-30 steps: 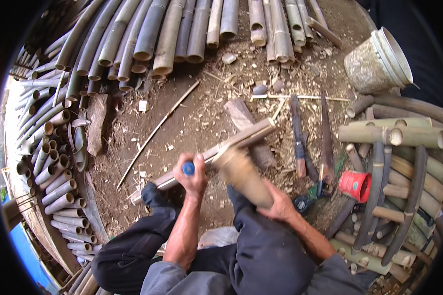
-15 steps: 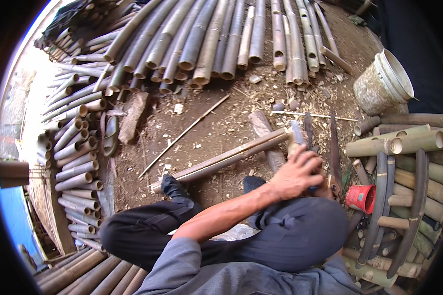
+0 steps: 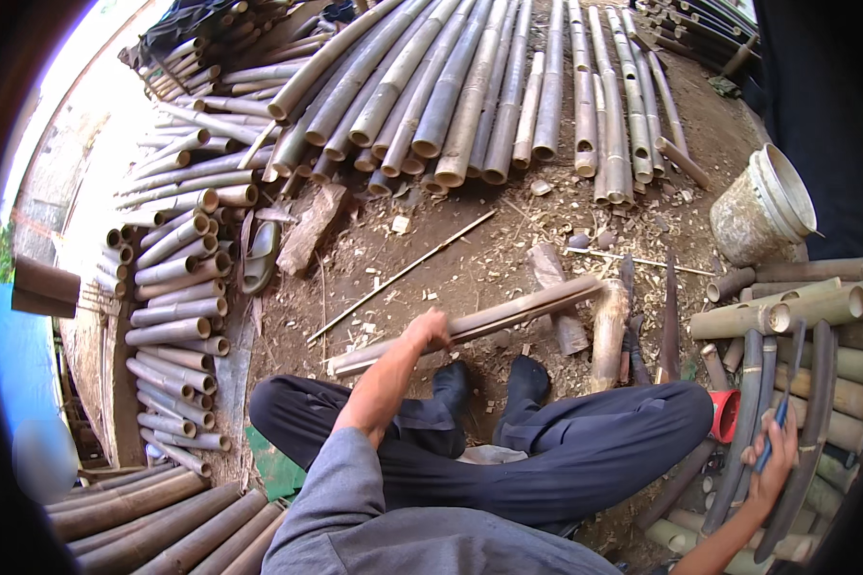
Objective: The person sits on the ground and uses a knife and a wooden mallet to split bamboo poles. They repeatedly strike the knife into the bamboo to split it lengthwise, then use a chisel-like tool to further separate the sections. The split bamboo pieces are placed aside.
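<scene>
My left hand [image 3: 430, 331] is closed around a long split bamboo pole [image 3: 508, 310] slanting across the ground in front of my legs. The pole's far right end rests by a short pale bamboo or wood piece [image 3: 608, 335]. Out at the right, my right hand [image 3: 777, 450] grips a slim knife-like tool with a blue handle [image 3: 773, 439]. Its narrow dark blade points away from me, over curved bamboo lengths [image 3: 741, 422] beside a pile of cut pieces. Near that hand, a red cup [image 3: 726, 414] is partly hidden by my knee.
Many bamboo poles [image 3: 470, 105] lie fanned out ahead, and stacked bamboo pieces [image 3: 177, 334] line the left. A dirty white bucket [image 3: 759, 211] leans at the right. Wood shavings, a thin stick [image 3: 403, 276], a rough wood block [image 3: 312, 230] and a sandal [image 3: 259, 257] lie on the dirt.
My left hand has gone from the pole's right end leftward onto its middle. The right hand has swung out to the right with the blue-handled tool. My left foot has come off the pole.
</scene>
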The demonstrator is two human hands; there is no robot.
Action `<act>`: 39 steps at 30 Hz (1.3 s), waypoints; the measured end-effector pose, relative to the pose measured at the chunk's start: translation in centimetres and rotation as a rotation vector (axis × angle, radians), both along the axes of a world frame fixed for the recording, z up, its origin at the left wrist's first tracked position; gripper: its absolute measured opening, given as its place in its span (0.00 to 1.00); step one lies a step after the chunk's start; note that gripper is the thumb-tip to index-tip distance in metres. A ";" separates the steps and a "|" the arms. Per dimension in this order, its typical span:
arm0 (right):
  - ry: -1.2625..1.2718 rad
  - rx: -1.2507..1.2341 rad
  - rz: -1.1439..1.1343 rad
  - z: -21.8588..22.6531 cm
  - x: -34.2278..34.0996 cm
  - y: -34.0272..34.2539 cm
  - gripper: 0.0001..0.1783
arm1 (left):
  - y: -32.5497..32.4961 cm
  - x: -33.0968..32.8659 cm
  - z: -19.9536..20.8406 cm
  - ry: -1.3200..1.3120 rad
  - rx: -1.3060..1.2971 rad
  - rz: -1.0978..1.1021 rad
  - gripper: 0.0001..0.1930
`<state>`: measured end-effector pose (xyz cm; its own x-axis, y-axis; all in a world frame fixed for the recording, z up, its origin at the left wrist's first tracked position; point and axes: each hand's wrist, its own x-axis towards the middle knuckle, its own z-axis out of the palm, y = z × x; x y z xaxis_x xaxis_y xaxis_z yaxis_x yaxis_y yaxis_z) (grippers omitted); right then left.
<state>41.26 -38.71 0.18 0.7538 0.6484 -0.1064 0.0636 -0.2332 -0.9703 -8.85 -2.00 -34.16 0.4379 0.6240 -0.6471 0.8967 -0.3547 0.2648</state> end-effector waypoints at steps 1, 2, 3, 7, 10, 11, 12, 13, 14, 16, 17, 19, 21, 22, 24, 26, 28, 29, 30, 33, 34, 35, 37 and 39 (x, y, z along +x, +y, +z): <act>0.005 0.034 0.000 1.1 -1.0 -0.5 0.31 | 1.4 1.3 1.4 -0.122 -0.048 0.033 0.31; 0.021 0.079 -0.002 1.6 -2.3 -0.7 0.31 | 2.6 2.7 3.4 -0.158 -0.010 0.044 0.33; 0.031 0.127 -0.008 2.0 -3.6 -0.5 0.31 | 4.0 4.6 6.0 -0.200 0.034 0.049 0.34; 0.081 0.193 0.101 2.1 -7.9 1.6 0.32 | 8.1 7.0 15.6 -0.692 -0.202 0.354 0.40; 0.137 0.273 0.162 2.2 -12.7 3.6 0.35 | 3.5 8.5 22.5 -1.239 -0.426 0.591 0.36; 0.171 0.247 0.171 2.0 -15.1 4.6 0.33 | 1.6 8.6 22.4 -1.382 -0.427 0.671 0.36; 0.246 0.172 0.229 1.8 -15.7 4.7 0.33 | -1.0 8.5 22.4 -1.455 -0.454 0.828 0.36; 0.314 0.097 0.285 1.8 -16.1 4.7 0.32 | -3.8 8.7 22.2 -1.530 -0.484 0.983 0.36; 0.300 0.032 0.380 1.8 -16.5 4.8 0.32 | -6.4 8.5 21.1 -1.581 -0.412 1.042 0.35; 0.275 -0.059 0.474 1.7 -17.7 5.1 0.33 | -11.1 8.1 20.2 -1.640 -0.419 1.155 0.34; 0.270 -0.060 0.475 1.7 -18.7 5.3 0.33 | -13.1 7.8 20.3 -1.644 -0.498 1.209 0.34; 0.190 -0.004 0.513 1.1 -20.4 5.8 0.34 | -15.8 7.1 18.4 -1.604 -0.580 1.401 0.34; 0.066 -0.069 0.574 0.8 -22.3 7.1 0.32 | -17.7 7.3 17.0 -1.605 -0.550 1.535 0.29; 0.052 -0.183 0.634 0.9 -22.7 7.7 0.31 | -18.5 7.5 16.2 -1.591 -0.562 1.604 0.28; 0.081 -0.323 0.689 -0.1 -23.2 8.3 0.28 | -20.1 8.7 13.9 -1.605 -0.560 1.702 0.27; -0.052 -0.327 0.745 -1.8 -24.0 8.7 0.27 | -20.6 9.7 13.9 -1.566 -0.579 1.757 0.27; -0.155 -0.369 0.794 -2.4 -25.1 9.5 0.25 | -21.1 10.3 12.8 -1.552 -0.685 1.823 0.31; -0.144 -0.449 0.816 -2.0 -25.7 10.3 0.24 | -20.9 10.4 12.2 -1.546 -0.771 1.865 0.33; -0.184 -0.460 0.819 -2.4 -25.7 10.3 0.23 | -20.9 10.6 11.9 -1.535 -0.872 1.896 0.36; -0.442 -0.355 0.929 -4.3 -25.8 10.6 0.22 | -21.6 10.9 11.4 -1.439 -0.876 1.918 0.39; -0.471 -0.378 0.950 -3.7 -26.4 11.0 0.23 | -21.2 10.8 11.8 -1.442 -0.905 1.924 0.38; -0.470 -0.440 0.973 -3.7 -26.4 10.9 0.23 | -21.3 10.8 10.1 -1.460 -0.995 1.917 0.38; -0.489 -0.481 0.984 -4.1 -26.3 10.3 0.22 | -20.5 11.6 9.1 -1.465 -0.815 2.037 0.38; -0.510 -0.572 0.972 -3.8 -26.4 9.6 0.22 | -20.7 11.9 8.2 -1.374 -0.778 2.000 0.38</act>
<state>14.84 -29.07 -3.63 0.0241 0.9188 -0.3939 0.7878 -0.2601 -0.5584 3.08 -22.69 -25.96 0.1048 0.5290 -0.8421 -0.7374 0.6095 0.2911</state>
